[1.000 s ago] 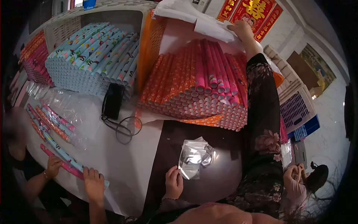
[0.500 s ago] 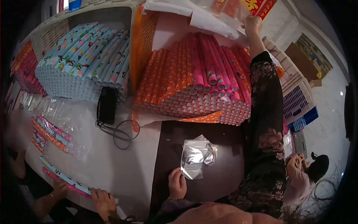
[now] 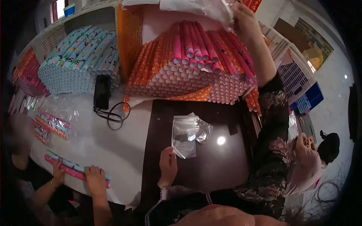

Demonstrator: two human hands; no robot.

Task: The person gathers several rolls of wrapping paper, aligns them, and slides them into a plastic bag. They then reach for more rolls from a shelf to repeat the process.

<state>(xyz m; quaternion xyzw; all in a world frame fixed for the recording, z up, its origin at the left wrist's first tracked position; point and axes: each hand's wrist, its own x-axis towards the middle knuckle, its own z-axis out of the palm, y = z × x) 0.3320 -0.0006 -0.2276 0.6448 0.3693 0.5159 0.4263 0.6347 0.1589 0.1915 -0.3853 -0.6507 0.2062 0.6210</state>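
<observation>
Right hand [image 3: 245, 20] nearer; dark table [image 3: 222, 165] reflects lamp.

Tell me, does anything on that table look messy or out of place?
Mostly tidy. One oddity: a black device leans against the blue tube stack, its cord looped loosely over the white table. The clear bags by the left hand are crumpled.

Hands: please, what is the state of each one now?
Left hand: closed on the corner of the silvery plastic bag.
Right hand: closed on the clear plastic sheet, above the paper rolls.
</observation>
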